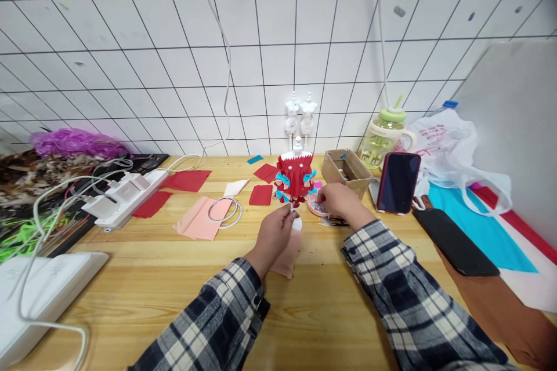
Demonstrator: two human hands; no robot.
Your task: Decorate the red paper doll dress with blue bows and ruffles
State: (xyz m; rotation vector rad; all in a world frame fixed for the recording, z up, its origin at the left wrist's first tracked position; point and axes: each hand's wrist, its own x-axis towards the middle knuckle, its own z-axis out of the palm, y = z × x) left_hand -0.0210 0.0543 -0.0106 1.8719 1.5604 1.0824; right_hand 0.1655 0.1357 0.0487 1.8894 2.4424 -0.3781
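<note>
My left hand [275,233] is closed round the thin white stand of a small mannequin in a red dress [295,178] trimmed with blue bows, holding it upright over the wooden table [174,278]. My right hand [338,200] reaches to a small round pink dish [315,207] just right of the mannequin, fingers curled and pinched over it; what they hold is too small to see. A pink felt piece [287,258] lies under my left wrist. Dark tools [335,221] lie beside the dish.
Red felt pieces [187,180] and a pink sheet with a coiled white cable [224,210] lie left. A power strip [126,197] sits far left. A cardboard box [346,171], green bottle [385,136], two phones [398,182] and a plastic bag [448,145] stand right. Two bare mannequins [300,116] stand by the wall.
</note>
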